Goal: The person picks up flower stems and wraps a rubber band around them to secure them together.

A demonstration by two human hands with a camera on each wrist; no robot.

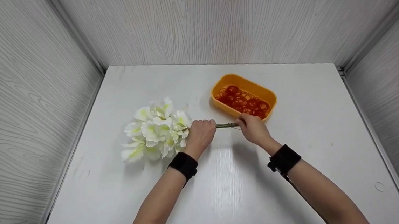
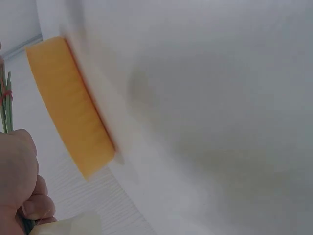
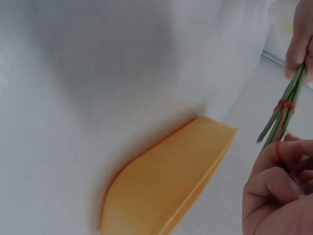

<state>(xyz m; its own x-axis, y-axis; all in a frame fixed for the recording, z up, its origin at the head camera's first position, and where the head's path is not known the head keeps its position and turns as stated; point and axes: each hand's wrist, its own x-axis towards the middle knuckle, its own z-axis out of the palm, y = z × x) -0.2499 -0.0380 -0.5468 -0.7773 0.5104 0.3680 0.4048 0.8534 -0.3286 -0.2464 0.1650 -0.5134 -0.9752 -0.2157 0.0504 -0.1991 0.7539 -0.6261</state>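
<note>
A bunch of white artificial-looking flowers (image 1: pixel 157 130) with yellow-green centres lies toward the left in the head view, its green stems (image 1: pixel 225 125) pointing right. My left hand (image 1: pixel 202 134) grips the stems just below the blooms. A red rubber band (image 3: pixel 285 105) is wound round the stems, and one strand of it stretches toward my right hand (image 1: pixel 255 129). In the right wrist view, the thumb and fingers of that hand pinch the strand beside the stem ends. The stem ends are partly hidden behind the right fingers.
Just beyond the right hand stands an orange-yellow plastic container (image 1: pixel 225 108) holding many red rubber bands (image 1: pixel 242 102). A thin pale ring (image 1: pixel 379 186) shows on the white table (image 1: pixel 307 101) at the right. Wood-grain panels (image 1: pixel 197 27) enclose the back and sides.
</note>
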